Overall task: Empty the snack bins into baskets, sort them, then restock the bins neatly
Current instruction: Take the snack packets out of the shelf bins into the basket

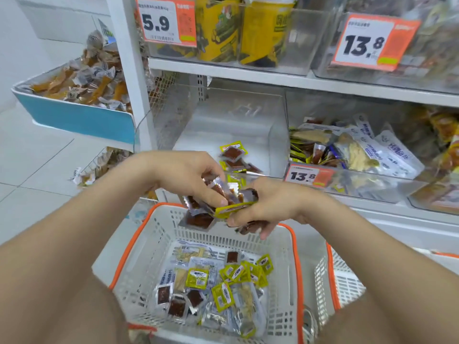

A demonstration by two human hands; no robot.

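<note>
Packet bunch (pixel 224 203), long axis crosswise, over basket (pixel 159 234)

Floor (pixel 37 170): glossy white tiles, thin grey grout lines, spreads left of shelving.
Wall (pixel 49 18): white, plain, upper left.
Shelving unit: white metal. Upright post (pixel 129 70) at left edge. Upper shelf board (pixel 248 74) runs right from post. Lower board (pixel 372 202) beneath it.
Mesh side panel (pixel 171 105): just right of post, under upper board.
Price cards, orange-edged: "5.9" (pixel 166 21) upper left, "13.8" (pixel 372 42) upper right, smaller "13.8" (pixel 308 176) lower tier.
Light: even, diffuse, cool white, shadows soft.
</note>
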